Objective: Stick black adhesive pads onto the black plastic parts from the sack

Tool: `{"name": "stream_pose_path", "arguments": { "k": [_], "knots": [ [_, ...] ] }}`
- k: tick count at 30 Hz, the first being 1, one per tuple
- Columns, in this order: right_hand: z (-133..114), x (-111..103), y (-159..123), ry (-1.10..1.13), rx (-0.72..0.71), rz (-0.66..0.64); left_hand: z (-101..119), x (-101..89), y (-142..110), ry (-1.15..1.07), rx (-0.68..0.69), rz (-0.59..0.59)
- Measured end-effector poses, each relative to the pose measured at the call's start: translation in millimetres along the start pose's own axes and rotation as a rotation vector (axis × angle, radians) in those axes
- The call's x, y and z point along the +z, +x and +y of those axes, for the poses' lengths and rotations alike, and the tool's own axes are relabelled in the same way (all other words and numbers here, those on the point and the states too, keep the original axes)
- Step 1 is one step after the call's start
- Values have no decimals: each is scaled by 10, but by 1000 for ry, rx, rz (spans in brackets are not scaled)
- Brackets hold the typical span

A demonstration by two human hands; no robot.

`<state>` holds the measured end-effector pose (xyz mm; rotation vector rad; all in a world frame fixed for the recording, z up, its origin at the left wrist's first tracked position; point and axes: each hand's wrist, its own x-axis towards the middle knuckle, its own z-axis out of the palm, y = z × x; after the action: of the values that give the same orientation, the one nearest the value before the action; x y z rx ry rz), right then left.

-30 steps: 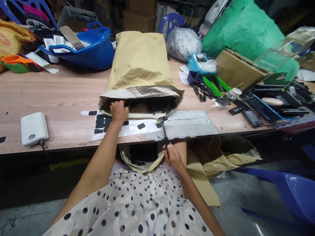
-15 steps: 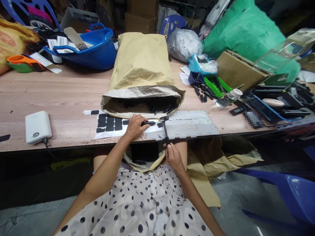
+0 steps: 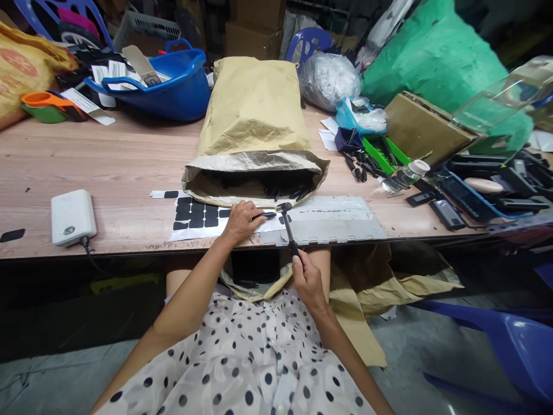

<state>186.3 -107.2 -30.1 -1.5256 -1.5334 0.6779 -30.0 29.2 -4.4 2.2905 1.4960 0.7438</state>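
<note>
My left hand [image 3: 241,223] rests at the table's front edge, its fingers closed on a slim black pen-like piece [image 3: 264,216] that points right. In my right hand [image 3: 308,279] is a small hammer [image 3: 290,231], gripped by its dark handle. The hammer's head is beside the right end of the black piece; whether they touch I cannot tell. Under and left of my left hand lies a white sheet with rounded black stickers [image 3: 196,214]. A grey flat board [image 3: 341,218] extends to the right of the hammer.
Behind my hands lies an open tan sack [image 3: 254,109] with black pieces inside. Another open sack [image 3: 259,297] is between my legs. A white power bank [image 3: 73,218] with a cable sits left. A blue basin [image 3: 181,86], green tray [image 3: 384,153] and clear bottle [image 3: 405,176] stand farther back.
The hammer's head has shifted slightly left, nearer the end of the black piece. My left hand keeps its hold on the piece. The whole view has shifted a little.
</note>
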Motion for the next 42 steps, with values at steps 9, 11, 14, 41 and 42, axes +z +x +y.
{"name": "stream_pose_path", "arguments": {
  "k": [9, 11, 14, 41, 42],
  "knots": [
    [23, 21, 4, -58, -8, 5, -7, 52, 1, 43, 40, 11],
    [-20, 18, 5, -48, -27, 8, -12, 59, 9, 39, 31, 5],
    [-83, 22, 4, -48, -65, -20, -19, 70, 24, 29, 11, 2],
    [-60, 11, 98, 746, 445, -317, 34, -108, -69, -56, -6, 30],
    [-58, 19, 97, 747, 445, -318, 56, -127, -98, -80, 5, 46]
  ]
}}
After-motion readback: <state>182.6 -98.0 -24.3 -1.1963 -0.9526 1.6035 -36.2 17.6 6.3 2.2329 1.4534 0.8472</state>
